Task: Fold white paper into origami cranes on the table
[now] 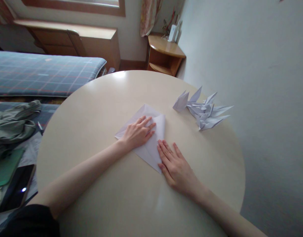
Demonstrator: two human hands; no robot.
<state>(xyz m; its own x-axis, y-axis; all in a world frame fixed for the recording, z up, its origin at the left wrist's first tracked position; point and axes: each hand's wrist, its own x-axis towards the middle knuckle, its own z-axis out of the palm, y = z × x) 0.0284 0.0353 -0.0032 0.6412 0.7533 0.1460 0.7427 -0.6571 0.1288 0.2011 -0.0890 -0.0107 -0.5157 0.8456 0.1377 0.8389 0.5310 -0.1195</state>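
A folded sheet of white paper (148, 149) lies flat on the round cream table (97, 194), with creases and one side folded over. My left hand (139, 132) rests on top of it, fingers spread and pointing away to the right. Along the paper's right edge lies my right hand (175, 164), its fingers stretched out flat and the fingertips touching the folded edge. Part of the paper is hidden under my left hand. Several folded paper cranes (203, 110) stand in a cluster to the right, apart from both hands.
A pale wall (270, 98) borders the table on the right. To the left are a plaid mattress (47, 74), rumpled grey-green cloth (15, 126), a green notebook (8, 168) and a dark phone (17, 187). Behind stand a wooden corner shelf (166, 46) and a desk (99, 33).
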